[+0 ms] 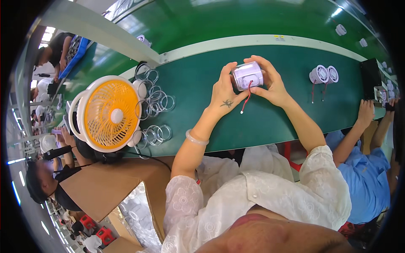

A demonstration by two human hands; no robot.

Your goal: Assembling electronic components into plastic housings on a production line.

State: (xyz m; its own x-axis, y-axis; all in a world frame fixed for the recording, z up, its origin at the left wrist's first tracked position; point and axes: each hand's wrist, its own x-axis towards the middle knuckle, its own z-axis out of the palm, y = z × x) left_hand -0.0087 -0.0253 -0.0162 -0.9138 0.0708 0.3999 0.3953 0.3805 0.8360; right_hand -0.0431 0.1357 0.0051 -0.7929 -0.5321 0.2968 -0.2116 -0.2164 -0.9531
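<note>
Between both hands, above the green worktable (202, 126), I hold a pale lilac cylindrical housing (248, 76) with a clear part around one end. A thin red and dark wire (249, 98) with a small white connector hangs from it. My left hand (225, 90) grips its left side, fingertips at the upper edge. My right hand (273, 86) wraps its right side, thumb along the lower edge. Farther right, two similar white round units (319, 74) stand side by side, wires trailing toward me. Several clear rings (157, 100) lie loosely grouped to the left.
An orange and white fan (113, 114) stands at the table's left. Below it sits an open cardboard box (101, 185) with clear plastic-wrapped contents. A green conveyor surface (236, 21) runs behind a pale rail. Co-workers sit on both sides; a blue-sleeved person (358, 177) is close at right.
</note>
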